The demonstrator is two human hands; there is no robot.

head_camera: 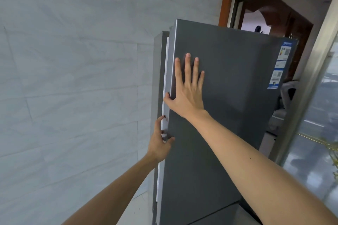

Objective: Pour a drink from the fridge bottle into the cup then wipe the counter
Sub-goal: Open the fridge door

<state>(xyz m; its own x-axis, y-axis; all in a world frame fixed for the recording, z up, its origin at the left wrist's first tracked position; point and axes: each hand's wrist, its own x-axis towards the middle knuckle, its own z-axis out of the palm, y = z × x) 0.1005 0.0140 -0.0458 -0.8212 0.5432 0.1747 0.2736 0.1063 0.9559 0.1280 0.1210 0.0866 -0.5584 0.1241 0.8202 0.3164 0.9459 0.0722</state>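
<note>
I see pale grey marbled wall tiles (pixel 73 78) at far left. My left hand (pixel 159 144) curls round the white inner edge of the dark grey metal fridge door (pixel 228 106), thumb in front, fingertips hidden behind it. My right hand (pixel 188 91) lies flat and spread on the door face, gripping nothing. The door stands barely ajar — the interior is hidden. A blue-and-white energy label (pixel 279 65) is unreadable.
</note>
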